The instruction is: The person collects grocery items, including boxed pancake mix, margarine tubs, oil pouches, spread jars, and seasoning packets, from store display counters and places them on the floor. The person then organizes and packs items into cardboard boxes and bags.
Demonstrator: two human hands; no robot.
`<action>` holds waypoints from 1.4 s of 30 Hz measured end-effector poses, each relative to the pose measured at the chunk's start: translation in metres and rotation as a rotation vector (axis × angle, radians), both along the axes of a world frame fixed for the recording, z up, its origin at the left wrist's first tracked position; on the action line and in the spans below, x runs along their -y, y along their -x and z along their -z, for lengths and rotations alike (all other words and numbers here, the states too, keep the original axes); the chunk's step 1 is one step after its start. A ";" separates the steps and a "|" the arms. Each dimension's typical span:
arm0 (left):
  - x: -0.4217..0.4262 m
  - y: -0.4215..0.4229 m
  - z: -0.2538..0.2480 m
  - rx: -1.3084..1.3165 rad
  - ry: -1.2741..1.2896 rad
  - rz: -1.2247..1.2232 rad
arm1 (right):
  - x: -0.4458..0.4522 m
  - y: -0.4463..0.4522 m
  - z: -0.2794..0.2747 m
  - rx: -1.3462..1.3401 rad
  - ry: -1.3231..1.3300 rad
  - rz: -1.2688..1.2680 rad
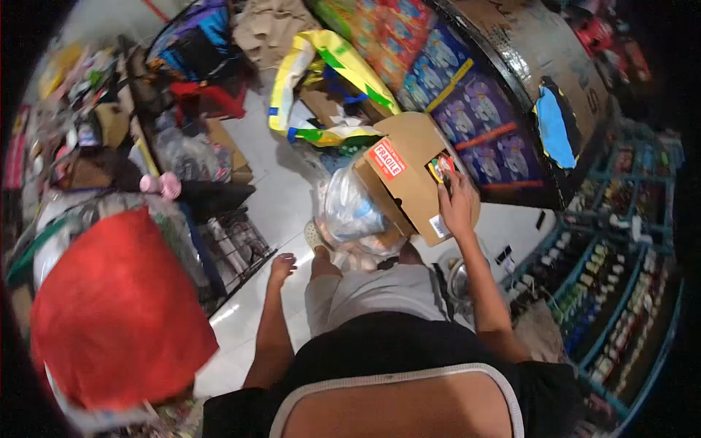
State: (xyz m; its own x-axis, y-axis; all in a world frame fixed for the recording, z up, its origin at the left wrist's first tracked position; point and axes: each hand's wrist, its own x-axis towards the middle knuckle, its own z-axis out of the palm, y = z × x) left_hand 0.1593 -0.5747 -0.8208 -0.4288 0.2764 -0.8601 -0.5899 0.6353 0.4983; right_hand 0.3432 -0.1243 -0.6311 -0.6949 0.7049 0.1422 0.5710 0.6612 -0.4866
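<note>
A brown cardboard box (pixel 409 171) is in front of the person's legs, a little right of the middle, tilted in the view — what carries its weight is hard to tell. On its upper face sits a red-and-white paper sticker (pixel 389 160) reading "FRAGILE", and a white barcode label (pixel 439 225) lies near its lower edge. The person's right hand (pixel 460 206) lies over the right part of the box, fingertips beside a small red, green and yellow printed item (pixel 441 166) at a dark cut-out; whether this grip pinches the item or only rests there, I cannot tell. The left hand (pixel 283 267) hangs well apart from the box, its grip loose and holding nothing, fingers slightly curled above the pale tiled floor (pixel 266 171). Against the box's left side is a clear, crumpled plastic bag (pixel 353 208), with a beige perforated clog (pixel 314 233) on the person's foot just beside it. Beyond the box stands an open yellow, white and green bag (pixel 298 80) with cardboard and paper inside. To the right rise purple-and-blue printed packs (pixel 485 109), next to a large brown carton (pixel 544 44) bearing a light-blue patch (pixel 556 128). Farther out — teal racks (pixel 623 281) full of small bottles at the right, and a bright red cloth-like cover (pixel 120 314) over a heap at the left.
</note>
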 end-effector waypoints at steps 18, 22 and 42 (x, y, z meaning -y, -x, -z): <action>-0.131 0.114 -0.021 -0.294 -0.202 0.504 | 0.189 -0.052 0.048 0.404 0.733 -0.004; -0.157 0.142 -0.013 -0.610 -0.254 0.813 | 0.172 -0.045 0.058 0.314 0.768 0.148; -0.408 0.389 0.097 -0.927 -0.398 0.953 | 0.013 0.369 0.214 -0.287 0.471 0.475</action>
State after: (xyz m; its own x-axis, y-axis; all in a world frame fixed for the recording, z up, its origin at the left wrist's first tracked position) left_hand -0.2295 -0.1668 -0.9181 -0.3036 0.9388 -0.1629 0.6286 0.3258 0.7062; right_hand -0.0263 -0.1378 -0.8453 -0.2795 0.9526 -0.1202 0.5515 0.0568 -0.8323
